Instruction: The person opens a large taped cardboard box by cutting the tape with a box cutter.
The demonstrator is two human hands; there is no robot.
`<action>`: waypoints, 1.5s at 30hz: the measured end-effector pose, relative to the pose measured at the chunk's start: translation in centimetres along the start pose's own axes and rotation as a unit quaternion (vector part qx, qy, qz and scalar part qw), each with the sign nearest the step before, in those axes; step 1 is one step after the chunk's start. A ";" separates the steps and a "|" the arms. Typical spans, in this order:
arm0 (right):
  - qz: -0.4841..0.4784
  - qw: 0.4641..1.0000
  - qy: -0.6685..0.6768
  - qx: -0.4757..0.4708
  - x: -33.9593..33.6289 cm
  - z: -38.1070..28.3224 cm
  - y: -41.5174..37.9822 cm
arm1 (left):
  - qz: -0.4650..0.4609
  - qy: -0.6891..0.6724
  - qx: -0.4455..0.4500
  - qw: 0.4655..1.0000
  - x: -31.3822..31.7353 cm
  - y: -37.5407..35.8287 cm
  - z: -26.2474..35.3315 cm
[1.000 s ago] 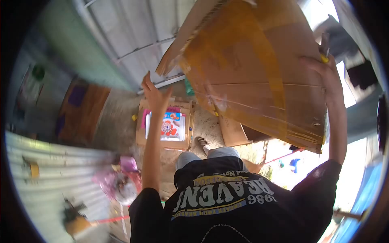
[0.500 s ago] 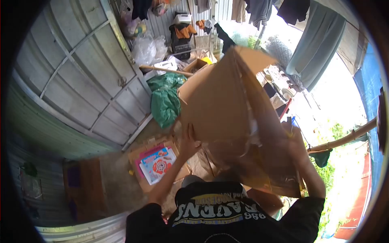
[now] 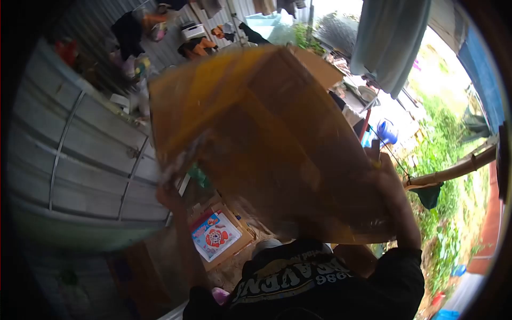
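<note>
A large brown cardboard box point(image 3: 277, 154), partly coated with shiny yellowish tape, is held up in front of my body, its near face blurred by motion. My left hand point(image 3: 169, 195) grips its lower left edge, fingers partly hidden in blur. At the right edge, my right hand point(image 3: 383, 173) is closed against the cardboard. A small dark and yellow object point(image 3: 376, 152) sticks up from that hand; I cannot tell its kind. Below the box, a white, blue and red printed sheet point(image 3: 216, 237) lies on flattened cardboard point(image 3: 242, 242) on the floor.
A grey metal door point(image 3: 90, 165) stands at the left. Grey cloth point(image 3: 392, 45) hangs at the upper right. A bamboo pole point(image 3: 453, 172) juts in from the right near green plants point(image 3: 445, 234). A blue container point(image 3: 388, 130) sits beyond my right hand.
The box has swung up and left, its taped face turning toward me. My left hand has moved left and up with its edge; the right hand stays at the right side.
</note>
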State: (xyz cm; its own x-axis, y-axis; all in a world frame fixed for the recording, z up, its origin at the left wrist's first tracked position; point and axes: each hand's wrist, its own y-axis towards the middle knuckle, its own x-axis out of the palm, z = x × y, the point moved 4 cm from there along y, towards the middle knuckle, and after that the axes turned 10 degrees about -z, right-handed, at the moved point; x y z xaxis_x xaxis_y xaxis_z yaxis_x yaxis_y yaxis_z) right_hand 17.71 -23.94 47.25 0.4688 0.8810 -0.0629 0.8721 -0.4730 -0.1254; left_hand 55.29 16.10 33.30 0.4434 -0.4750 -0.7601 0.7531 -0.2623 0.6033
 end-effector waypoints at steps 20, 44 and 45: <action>0.125 0.878 -0.398 0.235 -19.2 50.4 -0.5 | -0.659 -0.089 0.062 0.745 34.6 -11.4 27.9; 0.053 0.929 0.002 0.366 -4.2 41.0 -7.5 | -0.297 -0.494 -0.627 0.523 38.4 -13.0 5.0; 0.056 0.927 0.002 0.370 -3.3 40.4 -5.9 | -0.302 -0.492 -0.628 0.521 39.3 -12.2 4.7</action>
State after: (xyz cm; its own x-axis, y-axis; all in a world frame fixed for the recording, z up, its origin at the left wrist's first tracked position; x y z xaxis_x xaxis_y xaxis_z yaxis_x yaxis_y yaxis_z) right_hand 5.39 -23.87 8.18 0.5528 0.8256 -0.1127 0.4839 -0.4282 -0.7632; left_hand 61.25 -3.30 -2.84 -0.0577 -0.9877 0.1452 0.6091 -0.1501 -0.7788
